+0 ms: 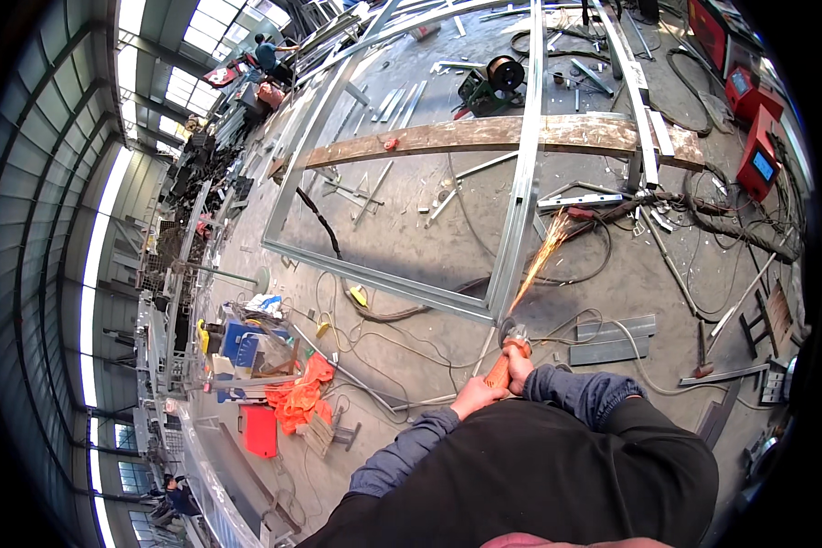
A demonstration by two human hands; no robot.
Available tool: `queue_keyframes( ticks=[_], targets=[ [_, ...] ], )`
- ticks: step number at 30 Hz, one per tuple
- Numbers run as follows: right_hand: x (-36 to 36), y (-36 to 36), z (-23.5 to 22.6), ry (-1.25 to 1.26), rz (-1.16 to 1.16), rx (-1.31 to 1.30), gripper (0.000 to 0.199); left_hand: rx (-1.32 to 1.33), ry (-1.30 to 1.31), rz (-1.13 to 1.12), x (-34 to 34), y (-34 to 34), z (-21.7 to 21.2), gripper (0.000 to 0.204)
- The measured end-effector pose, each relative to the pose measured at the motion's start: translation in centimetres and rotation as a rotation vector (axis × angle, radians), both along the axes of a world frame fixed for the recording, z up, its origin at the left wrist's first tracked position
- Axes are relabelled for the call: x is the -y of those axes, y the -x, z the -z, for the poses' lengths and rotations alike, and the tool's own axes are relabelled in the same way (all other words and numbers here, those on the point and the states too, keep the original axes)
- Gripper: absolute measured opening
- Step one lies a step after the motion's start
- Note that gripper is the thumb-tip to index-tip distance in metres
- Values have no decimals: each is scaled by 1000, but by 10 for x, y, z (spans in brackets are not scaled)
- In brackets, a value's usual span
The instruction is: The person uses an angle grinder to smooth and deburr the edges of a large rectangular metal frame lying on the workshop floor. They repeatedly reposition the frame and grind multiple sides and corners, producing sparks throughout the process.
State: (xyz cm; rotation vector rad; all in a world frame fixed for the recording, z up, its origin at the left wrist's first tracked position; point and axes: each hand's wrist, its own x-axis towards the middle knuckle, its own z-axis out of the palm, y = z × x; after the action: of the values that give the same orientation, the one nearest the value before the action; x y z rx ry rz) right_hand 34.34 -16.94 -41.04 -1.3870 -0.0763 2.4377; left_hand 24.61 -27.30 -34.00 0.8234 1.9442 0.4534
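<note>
An orange angle grinder (498,373) is held in front of my body, at the near corner of a large metal frame (374,279). My left hand (477,398) is closed round its rear end. Farther forward, my right hand (519,367) grips the body near the head. The grinder's disc (508,327) is at the frame's near right corner; the exact contact is too small to make out. A stream of orange sparks (541,260) flies forward and to the right from it, along the frame's right side.
A rusty beam (466,135) lies under the frame. Cables (411,312) cross the floor. Red machines (760,155) stand at right, grey plates (612,352) nearer. Orange cloth (303,393) and a red box (259,430) lie at left. Another person (269,57) is at far left.
</note>
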Motion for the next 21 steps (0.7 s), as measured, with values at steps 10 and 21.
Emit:
queue_keyframes(
  ticks=[10,21],
  targets=[
    [-1,-1,0,-70,-12,37,54,111,36,-73,2,1,8,49],
    [-22,19,13,51,-13,13,47,171,93,-137,-35,0,-37,44]
  ],
)
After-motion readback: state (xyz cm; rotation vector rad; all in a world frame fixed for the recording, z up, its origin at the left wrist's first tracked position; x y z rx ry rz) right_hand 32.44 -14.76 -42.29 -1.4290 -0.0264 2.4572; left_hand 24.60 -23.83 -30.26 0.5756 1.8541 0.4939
